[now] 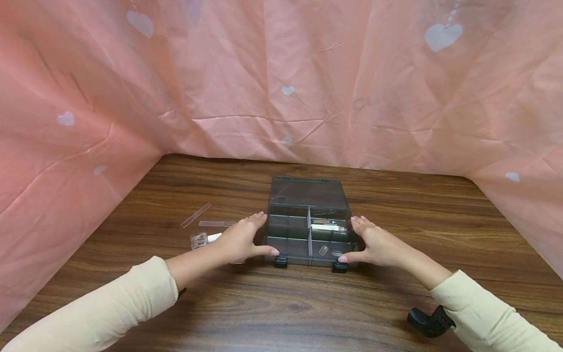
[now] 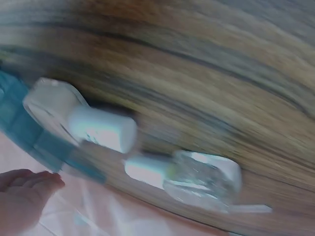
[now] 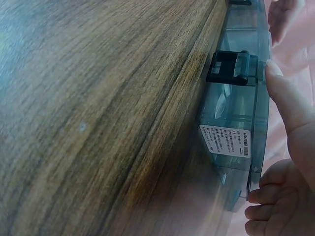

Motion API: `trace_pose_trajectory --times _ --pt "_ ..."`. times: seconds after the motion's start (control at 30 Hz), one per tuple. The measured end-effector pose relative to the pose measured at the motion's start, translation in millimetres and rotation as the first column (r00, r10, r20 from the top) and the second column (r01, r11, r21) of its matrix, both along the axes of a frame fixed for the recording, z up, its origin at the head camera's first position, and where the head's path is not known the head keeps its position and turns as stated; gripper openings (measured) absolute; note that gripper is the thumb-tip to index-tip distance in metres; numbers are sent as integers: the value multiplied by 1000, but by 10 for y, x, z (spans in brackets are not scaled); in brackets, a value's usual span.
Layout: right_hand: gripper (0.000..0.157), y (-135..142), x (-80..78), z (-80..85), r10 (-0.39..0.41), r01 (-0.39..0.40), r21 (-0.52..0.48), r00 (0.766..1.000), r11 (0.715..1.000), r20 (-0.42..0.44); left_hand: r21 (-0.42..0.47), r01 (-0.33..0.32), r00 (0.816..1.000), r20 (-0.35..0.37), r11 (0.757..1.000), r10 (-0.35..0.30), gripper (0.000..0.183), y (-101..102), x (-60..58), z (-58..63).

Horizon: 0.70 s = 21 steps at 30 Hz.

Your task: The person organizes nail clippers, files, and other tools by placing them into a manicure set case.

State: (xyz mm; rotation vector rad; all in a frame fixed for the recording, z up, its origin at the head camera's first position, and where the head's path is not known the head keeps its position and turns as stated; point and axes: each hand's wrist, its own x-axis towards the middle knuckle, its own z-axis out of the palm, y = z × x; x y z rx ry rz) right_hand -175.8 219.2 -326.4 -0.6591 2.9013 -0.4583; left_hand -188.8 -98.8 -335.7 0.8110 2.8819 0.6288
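A dark see-through compartment box (image 1: 288, 227) rests on the table with its lid (image 1: 308, 191) laid back behind it. My left hand (image 1: 244, 239) holds its left side, thumb at the front edge near one black latch (image 1: 280, 261). On the right side my right hand (image 1: 378, 244) grips it, thumb over the front rim by the other latch (image 3: 229, 67) and fingers round the side. Inside the right compartments lie a white stick-like piece (image 1: 325, 227) and small clear nail tips (image 1: 323, 250). A label (image 3: 226, 141) shows on the box in the right wrist view.
Left of the box, two small white-capped bottles lie on the table, one beige (image 2: 51, 105) and one clear (image 2: 204, 179). Beyond them are a clear strip (image 1: 195, 215) and a pinkish strip (image 1: 213, 223). Pink cloth (image 1: 308, 98) with hearts encloses the table's back and sides.
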Motion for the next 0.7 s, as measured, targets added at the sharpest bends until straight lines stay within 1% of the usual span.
trace_pose_trajectory --times 0.17,0.33,0.47,0.53,0.7 --pt "105 -6 0 13 2 -3 4 1000 1000 16 100 35 996 -82 994 -27 76 -154 -2 25" --pt "105 2 -4 1 3 -3 1 1000 1000 12 167 68 982 -188 984 -36 53 -283 22 -9" --pt "104 2 -2 -19 5 -5 -13 1000 1000 9 189 95 966 -255 977 -45 40 -431 42 -69" --pt "104 1 1 -22 6 -6 -17 1000 1000 14 194 97 963 -267 976 -43 38 -517 60 -105" --pt "103 6 10 -12 4 -3 -21 1000 1000 21 173 93 954 -298 981 -37 32 -715 101 -223"
